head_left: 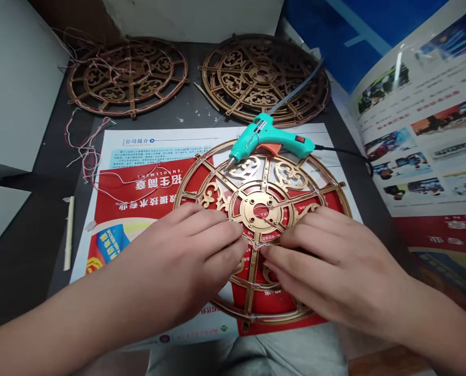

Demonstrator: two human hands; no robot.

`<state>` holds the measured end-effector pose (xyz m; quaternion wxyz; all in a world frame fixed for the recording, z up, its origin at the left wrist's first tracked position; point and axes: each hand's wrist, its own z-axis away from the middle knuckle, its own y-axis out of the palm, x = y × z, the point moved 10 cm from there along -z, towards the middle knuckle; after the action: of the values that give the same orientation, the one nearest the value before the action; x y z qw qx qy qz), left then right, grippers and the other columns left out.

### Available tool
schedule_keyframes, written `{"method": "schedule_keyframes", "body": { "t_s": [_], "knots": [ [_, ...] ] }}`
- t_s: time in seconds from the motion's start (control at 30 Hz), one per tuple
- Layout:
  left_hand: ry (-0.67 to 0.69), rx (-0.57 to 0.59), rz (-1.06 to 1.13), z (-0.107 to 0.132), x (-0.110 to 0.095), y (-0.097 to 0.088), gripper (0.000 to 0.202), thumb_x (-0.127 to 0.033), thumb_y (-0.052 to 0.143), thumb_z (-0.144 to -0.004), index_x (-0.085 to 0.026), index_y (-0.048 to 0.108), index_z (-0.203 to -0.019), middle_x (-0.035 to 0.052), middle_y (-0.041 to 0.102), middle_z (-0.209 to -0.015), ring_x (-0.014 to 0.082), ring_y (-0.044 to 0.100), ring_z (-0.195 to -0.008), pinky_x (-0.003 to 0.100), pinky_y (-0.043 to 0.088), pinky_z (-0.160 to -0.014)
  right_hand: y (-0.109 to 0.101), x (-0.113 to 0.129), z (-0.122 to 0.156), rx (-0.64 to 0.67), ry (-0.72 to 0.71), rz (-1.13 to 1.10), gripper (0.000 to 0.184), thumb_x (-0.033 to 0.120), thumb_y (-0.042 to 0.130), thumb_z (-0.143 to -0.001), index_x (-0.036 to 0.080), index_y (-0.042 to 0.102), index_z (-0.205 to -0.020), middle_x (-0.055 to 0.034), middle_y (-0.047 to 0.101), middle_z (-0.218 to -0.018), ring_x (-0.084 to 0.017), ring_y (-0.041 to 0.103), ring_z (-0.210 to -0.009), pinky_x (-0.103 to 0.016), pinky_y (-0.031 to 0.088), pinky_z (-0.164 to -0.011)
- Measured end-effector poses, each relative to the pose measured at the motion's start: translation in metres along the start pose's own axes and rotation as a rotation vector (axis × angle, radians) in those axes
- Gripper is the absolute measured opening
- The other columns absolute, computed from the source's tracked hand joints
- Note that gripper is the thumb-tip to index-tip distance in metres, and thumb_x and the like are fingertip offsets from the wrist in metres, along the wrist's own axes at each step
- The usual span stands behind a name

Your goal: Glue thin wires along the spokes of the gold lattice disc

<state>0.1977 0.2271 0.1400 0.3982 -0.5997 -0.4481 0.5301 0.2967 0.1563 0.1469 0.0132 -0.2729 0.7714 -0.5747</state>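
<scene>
"On the dark table [29, 271], why is the printed sheet [139, 193] under everything?"

"Likely to catch glue. The gold fretwork wheel [243, 208] lies flat on it, right in front of the person, so both hands can bear down on it."

"And the hands?"

"The left hand [189, 250] and right hand [326, 266] are narrowed. Their fingertips meet on a thin wire [256, 244] at the spoke just below the hub, and they seem to pinch it in place."

"The glue gun [272, 141]?"

"Propped on the wheel's far rim, nozzle toward the work, within reach. No box or tray shows, and the wheel's openings show only the red paper beneath."
</scene>
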Motion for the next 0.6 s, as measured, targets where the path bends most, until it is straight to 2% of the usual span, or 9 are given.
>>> {"method": "schedule_keyframes", "body": {
  "t_s": [0.23,0.43,0.6],
  "knots": [
    [-0.009,0.0,0.044,-0.0015,-0.0015,-0.0032,0.027,-0.018,0.049,-0.11,-0.018,0.075,-0.119,0.0042,0.078,-0.117,0.0235,0.067,-0.098,0.044,0.046,-0.086,0.0087,-0.0008,-0.0003,0.029,-0.037,0.059,0.017,0.017,0.068,-0.102,0.019,0.077,-0.116,-0.0023,0.063,-0.083,-0.02,0.043,-0.078,-0.041,0.031,-0.072],
    [-0.006,0.001,0.049,0.001,-0.0009,-0.0001,0.026,-0.021,0.049,-0.112,-0.018,0.073,-0.119,0.0048,0.077,-0.121,0.0229,0.066,-0.101,0.044,0.047,-0.092,0.0115,0.003,0.0026,0.08,-0.088,0.086,0.022,0.021,0.065,-0.104,0.017,0.076,-0.122,-0.0056,0.068,-0.091,-0.022,0.048,-0.083,-0.042,0.036,-0.077],
    [-0.025,-0.024,0.048,0.0011,0.0014,-0.0005,0.02,-0.021,0.053,-0.11,-0.021,0.072,-0.116,0.0054,0.077,-0.111,0.0217,0.067,-0.096,0.041,0.051,-0.091,0.0118,0.0071,-0.0004,0.116,-0.133,0.089,0.024,0.021,0.057,-0.105,0.016,0.075,-0.121,-0.0069,0.068,-0.092,-0.023,0.049,-0.082,-0.044,0.036,-0.077]
  ]
}}
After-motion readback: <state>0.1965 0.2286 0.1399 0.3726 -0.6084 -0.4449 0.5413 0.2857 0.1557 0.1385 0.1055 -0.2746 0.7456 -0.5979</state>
